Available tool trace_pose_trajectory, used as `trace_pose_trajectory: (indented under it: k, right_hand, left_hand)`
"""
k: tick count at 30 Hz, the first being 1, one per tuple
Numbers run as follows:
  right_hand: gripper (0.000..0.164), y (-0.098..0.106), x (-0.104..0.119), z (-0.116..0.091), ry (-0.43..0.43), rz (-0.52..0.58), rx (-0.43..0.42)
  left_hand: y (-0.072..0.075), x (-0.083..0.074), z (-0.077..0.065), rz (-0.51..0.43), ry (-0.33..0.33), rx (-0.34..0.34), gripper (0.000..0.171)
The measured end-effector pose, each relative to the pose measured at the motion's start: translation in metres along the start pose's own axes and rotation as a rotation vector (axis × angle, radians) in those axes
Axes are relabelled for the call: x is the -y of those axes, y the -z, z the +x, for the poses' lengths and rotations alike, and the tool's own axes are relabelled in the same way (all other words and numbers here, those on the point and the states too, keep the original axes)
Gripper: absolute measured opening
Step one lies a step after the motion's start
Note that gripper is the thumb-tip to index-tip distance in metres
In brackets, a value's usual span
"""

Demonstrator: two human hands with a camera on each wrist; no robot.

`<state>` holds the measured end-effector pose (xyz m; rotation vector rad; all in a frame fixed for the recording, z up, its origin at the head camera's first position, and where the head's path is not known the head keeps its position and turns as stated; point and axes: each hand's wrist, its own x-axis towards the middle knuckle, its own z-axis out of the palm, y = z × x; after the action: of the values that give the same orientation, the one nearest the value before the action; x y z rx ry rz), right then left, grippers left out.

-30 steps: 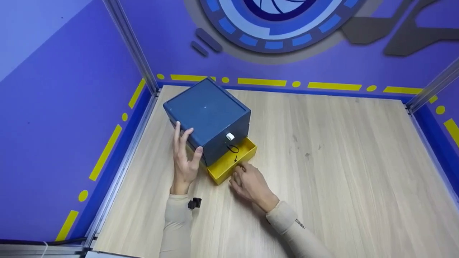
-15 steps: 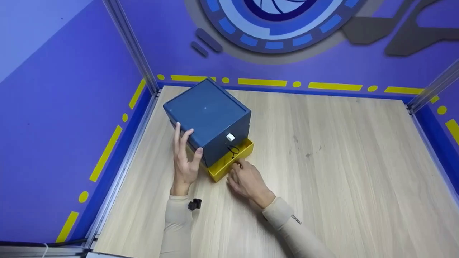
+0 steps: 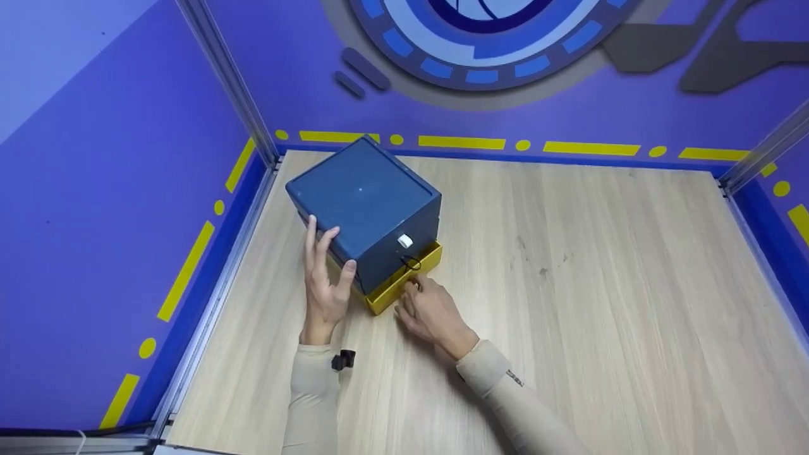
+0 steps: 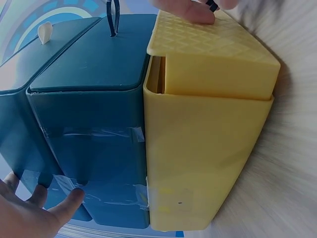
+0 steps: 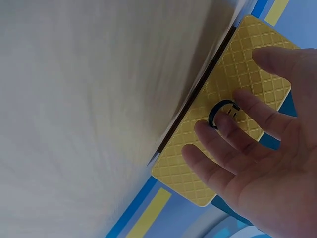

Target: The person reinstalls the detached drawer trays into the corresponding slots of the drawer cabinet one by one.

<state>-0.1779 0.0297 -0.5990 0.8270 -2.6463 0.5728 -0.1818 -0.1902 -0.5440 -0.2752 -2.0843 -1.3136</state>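
Note:
A stack of drawer boxes stands on the table, two dark blue ones [image 3: 363, 189] above a yellow one at the bottom. The yellow drawer [image 3: 428, 260] sticks out a little from its yellow casing [image 4: 193, 158]. My left hand [image 3: 325, 294] rests on the stack's left side, fingers spread and fairly straight. At the yellow drawer's patterned front, my right hand [image 3: 436, 316] touches with relaxed, slightly bent fingers; in the right wrist view they lie around a black pull loop [image 5: 212, 115]. Another black loop [image 3: 412, 263] and a white pull tab [image 3: 405, 241] mark the blue fronts.
Bare wooden tabletop [image 3: 600, 303] stretches to the right of the stack. Purple-blue panels with yellow dashes, such as the left wall [image 3: 126, 221], enclose the table on the left, back and right. Metal posts [image 3: 221, 69] stand at the corners.
The yellow drawer has slid further into its casing, and my right hand has moved with it toward the stack. My left hand stays in place on the side.

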Motion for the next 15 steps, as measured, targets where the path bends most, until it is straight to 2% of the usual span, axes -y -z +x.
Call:
trace_pose_trajectory:
  k: [15]
  right_hand:
    - [0.032,-0.005,0.001,0.011,-0.030,-0.018,0.060]
  left_hand:
    - [0.000,0.001,0.000,-0.006,-0.003,-0.004,0.059]
